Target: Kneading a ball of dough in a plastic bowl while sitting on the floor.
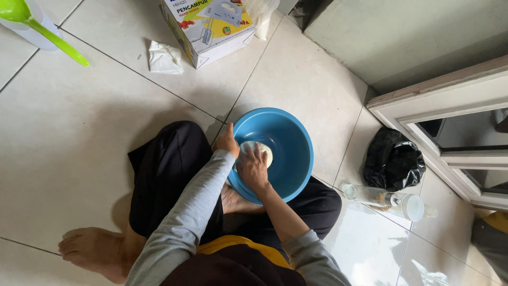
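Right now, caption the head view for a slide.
Right hand presses pale dough inside round blue plastic bowl; left hand grips its rim.

Soft, even daylight fills the sharp view, glaring off the glossy pale floor tiles (69, 137) at lower right and casting faint shadows under the round blue plastic bowl (288, 153), with edges slightly bowed.

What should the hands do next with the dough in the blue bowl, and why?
Probably fold and press again: the right hand lies flat on the pale dough, which looks like a rough lump, while the left hand grips the rim of the blue bowl to steady it.
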